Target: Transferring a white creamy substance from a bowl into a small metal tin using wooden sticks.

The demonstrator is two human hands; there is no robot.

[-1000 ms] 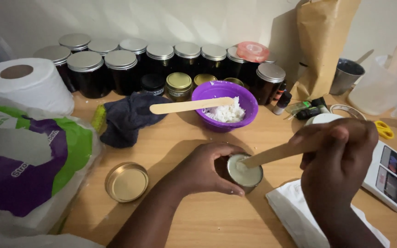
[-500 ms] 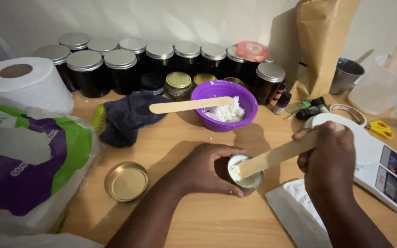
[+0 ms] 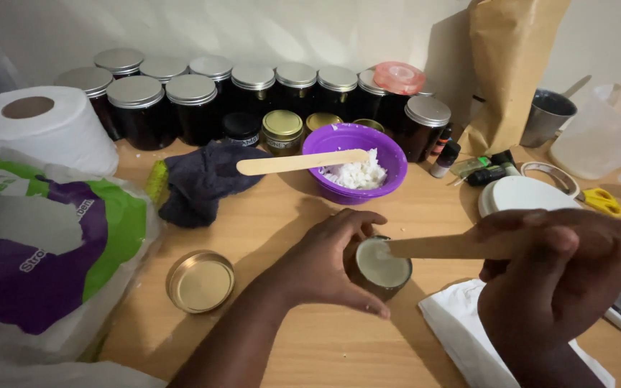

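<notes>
At frame centre, your left hand (image 3: pixel 321 267) grips the small cream-filled glass jar (image 3: pixel 382 267); right hand (image 3: pixel 566 262) holds the flat wooden stick (image 3: pixel 443 246). Pressing hard could tip it.

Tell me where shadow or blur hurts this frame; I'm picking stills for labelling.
Head view: the right hand is close to the lens and soft; the left hand throws a shadow across the table; the dark jars at the back lose detail; the small jar stays readable.

Purple bowl (image 3: pixel 389 167), toilet roll (image 3: pixel 44 129), gold lid (image 3: pixel 200 282), dark jars (image 3: pixel 192 100).
</notes>
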